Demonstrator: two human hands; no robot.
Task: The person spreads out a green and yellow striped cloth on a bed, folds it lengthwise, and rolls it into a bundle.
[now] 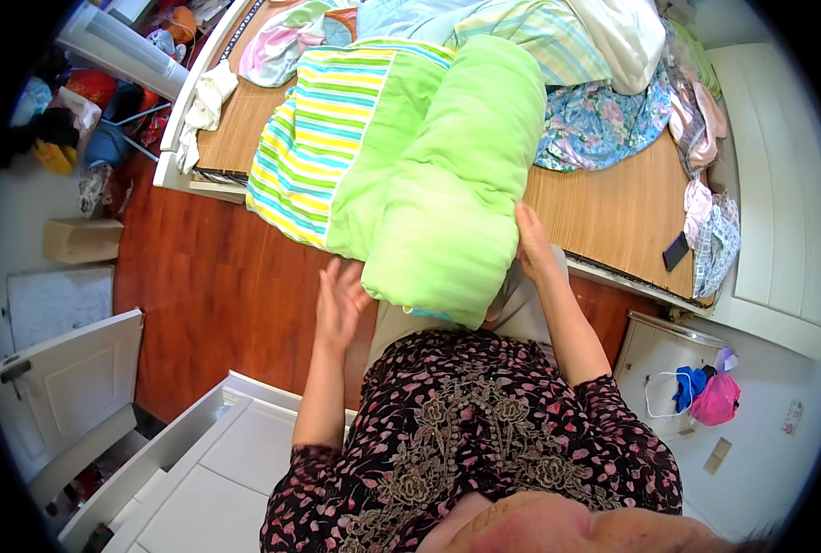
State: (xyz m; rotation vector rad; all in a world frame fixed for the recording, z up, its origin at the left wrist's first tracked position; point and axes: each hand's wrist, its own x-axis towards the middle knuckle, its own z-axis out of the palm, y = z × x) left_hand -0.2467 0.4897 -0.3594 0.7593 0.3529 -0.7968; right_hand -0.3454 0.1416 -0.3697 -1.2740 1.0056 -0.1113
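A light green quilt point(457, 175) is rolled into a thick bundle, its near end hanging past the bed edge over my lap. To its left lies an unrolled part with yellow, blue and white stripes point(323, 138). My left hand point(340, 302) is beside the roll's near left corner, palm facing it and fingers spread, with nothing held. Against the roll's right side rests my right hand point(534, 241), its fingers stretched along the fabric and partly hidden by it.
The bed has a wooden-slat mat point(604, 217) with a flowered blue cloth point(604, 124), other bedding and a dark phone point(675, 251). A white cloth point(206, 106) lies at its left edge. White drawers point(235, 452) stand behind me at left, a small cabinet point(659, 369) at right.
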